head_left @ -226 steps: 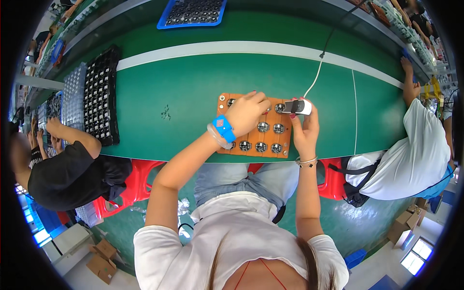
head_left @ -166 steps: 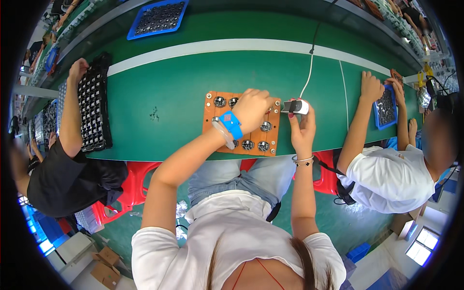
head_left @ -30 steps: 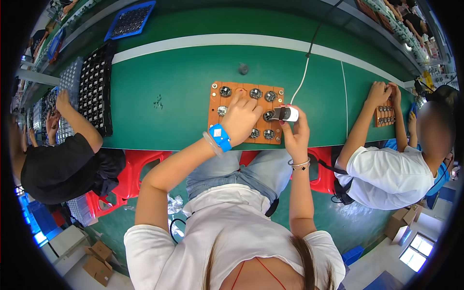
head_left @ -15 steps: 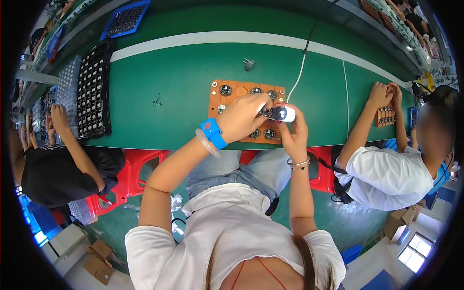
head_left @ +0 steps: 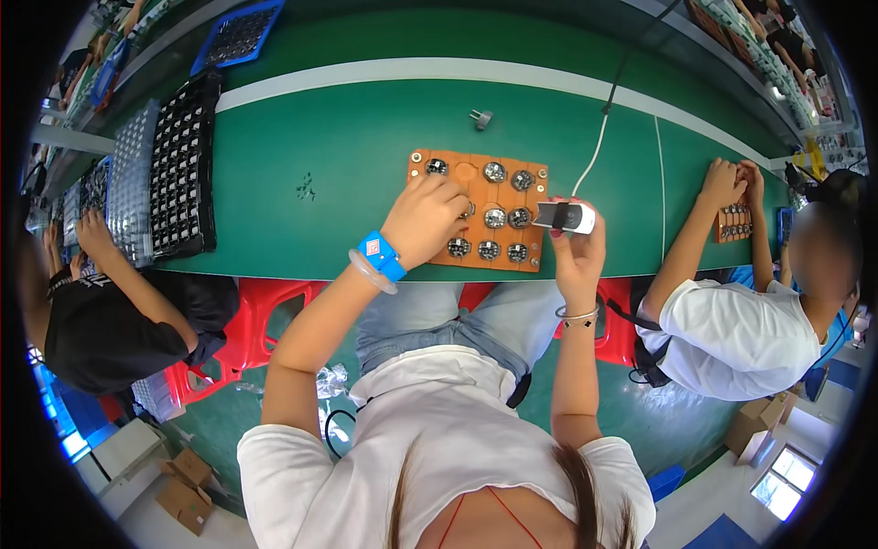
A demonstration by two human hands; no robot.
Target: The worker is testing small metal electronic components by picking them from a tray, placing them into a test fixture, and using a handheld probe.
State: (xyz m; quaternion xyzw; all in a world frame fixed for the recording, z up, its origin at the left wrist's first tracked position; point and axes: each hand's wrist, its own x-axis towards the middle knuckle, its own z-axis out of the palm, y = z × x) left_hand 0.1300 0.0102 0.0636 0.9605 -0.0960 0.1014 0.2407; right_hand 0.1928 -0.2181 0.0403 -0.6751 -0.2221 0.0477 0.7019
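Note:
An orange-brown board [head_left: 504, 234] lies on the green table before me, with round black-and-silver parts [head_left: 495, 172] set in several of its recesses. My left hand [head_left: 421, 220] reaches over its left side, fingers bent together at the board; they hide whatever they grip there. A blue band and a clear ring circle that wrist. Just off the board's right edge, my right hand [head_left: 583, 258] is closed round a small white-and-black corded device [head_left: 574, 218], its dark end toward the board. A white cord [head_left: 593, 157] runs from it up and away.
A small metal plug-like piece [head_left: 481, 119] lies beyond the board. Tiny dark bits [head_left: 305, 187] are scattered to the left, near a black tray of parts [head_left: 183, 165]. A blue tray [head_left: 240, 37] stands at the back. Co-workers sit on both sides, one handling a similar board [head_left: 734, 222].
The corded device has moved right, off the board, in my right hand; its bright light no longer shows. My left hand has parted from it and moved left to the board's left side.

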